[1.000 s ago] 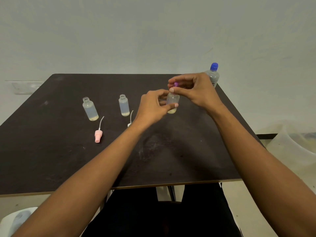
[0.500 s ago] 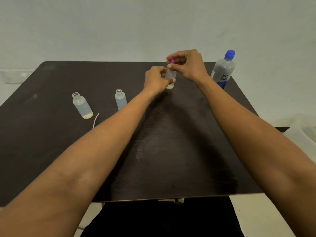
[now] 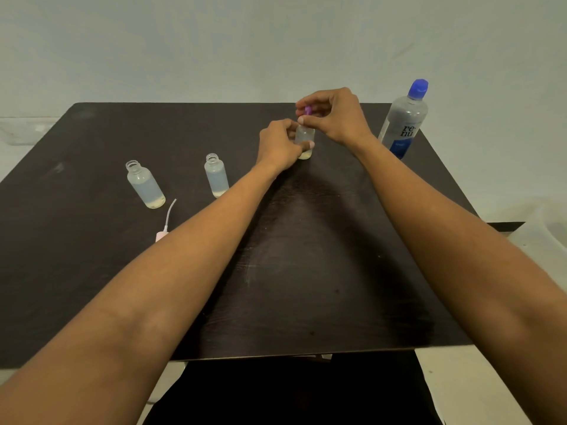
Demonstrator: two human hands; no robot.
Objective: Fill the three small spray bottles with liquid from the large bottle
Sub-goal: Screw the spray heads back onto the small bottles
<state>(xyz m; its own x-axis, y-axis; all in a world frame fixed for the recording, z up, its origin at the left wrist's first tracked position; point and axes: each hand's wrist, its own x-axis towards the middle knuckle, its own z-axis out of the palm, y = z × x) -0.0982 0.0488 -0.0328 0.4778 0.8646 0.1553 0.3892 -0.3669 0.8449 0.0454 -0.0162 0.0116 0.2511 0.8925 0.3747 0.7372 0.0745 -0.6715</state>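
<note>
pink spray cap [image 3: 160,235] half hidden behind left forearm

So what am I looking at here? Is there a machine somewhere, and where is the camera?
No machine: these are a person's two bare arms, filmed by a wide-angle camera worn on the head, looking down at a dark table. The left hand steadies a small spray bottle standing on the table, while the right hand pinches its purple spray top. To the left stand two more small bottles, one at the far left and one nearer the middle, both open. A pink spray top lies beside them, partly hidden by the arm. The large bottle, blue-capped, stands at the right.
</note>
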